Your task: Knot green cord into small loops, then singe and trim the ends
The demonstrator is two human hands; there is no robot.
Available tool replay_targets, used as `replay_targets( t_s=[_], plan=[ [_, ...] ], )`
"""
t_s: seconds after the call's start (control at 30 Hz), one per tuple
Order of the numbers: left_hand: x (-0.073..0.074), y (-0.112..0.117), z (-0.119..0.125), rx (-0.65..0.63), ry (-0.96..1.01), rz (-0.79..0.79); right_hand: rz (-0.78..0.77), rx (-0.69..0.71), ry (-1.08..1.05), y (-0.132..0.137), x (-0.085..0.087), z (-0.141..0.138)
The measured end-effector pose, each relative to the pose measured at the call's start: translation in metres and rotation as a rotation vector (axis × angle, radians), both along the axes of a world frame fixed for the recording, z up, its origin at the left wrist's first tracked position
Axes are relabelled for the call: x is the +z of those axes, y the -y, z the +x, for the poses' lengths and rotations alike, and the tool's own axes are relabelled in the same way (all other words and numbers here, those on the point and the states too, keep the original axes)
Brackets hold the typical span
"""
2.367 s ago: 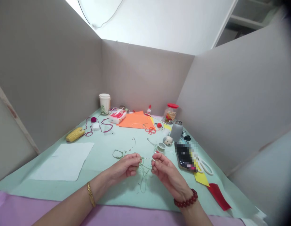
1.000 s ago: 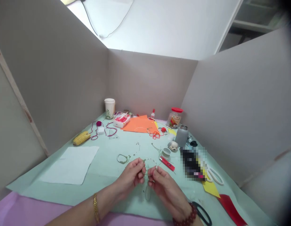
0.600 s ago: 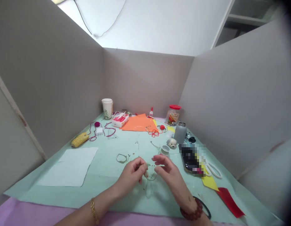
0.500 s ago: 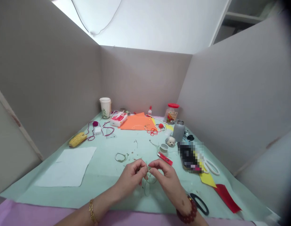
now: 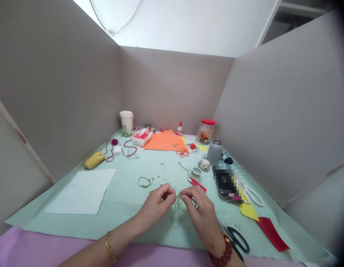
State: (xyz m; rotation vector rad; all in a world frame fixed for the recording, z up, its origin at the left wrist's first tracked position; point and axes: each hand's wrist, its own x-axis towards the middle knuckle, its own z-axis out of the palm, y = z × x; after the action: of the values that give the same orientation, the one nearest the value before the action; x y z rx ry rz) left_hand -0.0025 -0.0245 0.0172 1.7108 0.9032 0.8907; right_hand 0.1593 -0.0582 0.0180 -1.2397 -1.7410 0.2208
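Note:
Thin green cord hangs in loops between my two hands, near the front of the table. My left hand pinches at one end of it, thumb against forefinger. My right hand grips the cord between thumb and forefinger, with a loop showing under the fingers. The exact pinch points are small and partly hidden. A finished-looking cord bracelet lies beyond my left hand. Just past my right hand rest a red lighter and a spool of thread. Black-handled scissors lie beside my right wrist.
At right are a blurred black phone-like object, a grey bottle and a red strip. White cloth and a corn-shaped item lie left. Orange sheets, a tissue pack and a jar stand behind. Grey panels enclose the table.
My hands have moved slightly apart, and more of the cord loop shows by my right fingers. The whole view has shifted a little.

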Motion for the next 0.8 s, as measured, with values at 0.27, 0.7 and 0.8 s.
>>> replay_targets(
  t_s=[0.27, 0.7, 0.8],
  plan=[
    [0.0084, -0.0025, -0.0032, -0.016, 0.075, -0.020, -0.031, 0.047, -0.053, 0.0000, 0.0005, 0.0026],
    [0.0078, 0.0014, -0.0013, -0.295, 0.445, -0.547, -0.100, 0.064, -0.073, 0.0002, 0.0072, 0.0031],
    [0.0069, 0.0001, -0.0017, -0.259, 0.391, -0.469, -0.130, 0.080, -0.072, 0.0004, 0.0066, 0.0044]
  ],
)
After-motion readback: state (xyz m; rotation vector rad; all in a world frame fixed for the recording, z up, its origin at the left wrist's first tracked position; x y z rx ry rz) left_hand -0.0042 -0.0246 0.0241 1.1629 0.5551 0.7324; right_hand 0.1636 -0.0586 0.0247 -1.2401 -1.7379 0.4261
